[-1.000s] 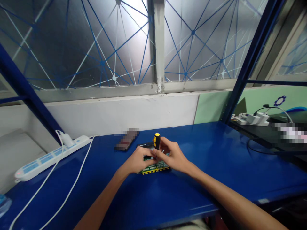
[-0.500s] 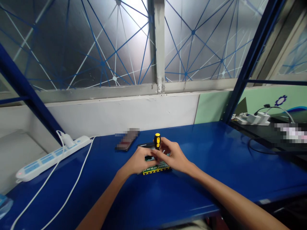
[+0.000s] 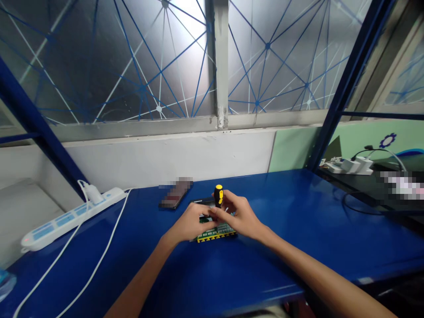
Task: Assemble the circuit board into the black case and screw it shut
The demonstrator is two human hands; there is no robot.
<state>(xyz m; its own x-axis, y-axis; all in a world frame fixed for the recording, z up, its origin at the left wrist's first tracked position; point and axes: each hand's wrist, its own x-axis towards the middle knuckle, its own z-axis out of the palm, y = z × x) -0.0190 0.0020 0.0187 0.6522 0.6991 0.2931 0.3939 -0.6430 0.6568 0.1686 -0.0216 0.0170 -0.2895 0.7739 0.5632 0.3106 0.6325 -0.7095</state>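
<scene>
A black-and-yellow screwdriver (image 3: pixel 218 196) stands nearly upright at the middle of the table. My right hand (image 3: pixel 240 215) is closed, its thumb and fingers pinching the screwdriver just below the handle. Beneath both hands lies a green circuit board (image 3: pixel 225 229) with rows of small pale parts and a notched yellow front edge. My left hand (image 3: pixel 191 223) reaches in from the left over the board, thumb and forefinger curved together beside the screwdriver's shaft. Its fingertips are partly covered by my right thumb, so what they pinch is hidden. The screwdriver's tip is out of sight too.
Behind the board lies a phone-like dark object (image 3: pixel 175 194), blurred out. A white power strip (image 3: pixel 74 216) with a plug and trailing white cable (image 3: pixel 109 247) occupies the left side of the blue table (image 3: pixel 285 260). Chargers (image 3: pixel 356 164) sit beyond the right post.
The screwdriver handle has turned a little, its yellow marks now facing more to the right, and its top has shifted slightly right. Both hands stay nearly in place.
</scene>
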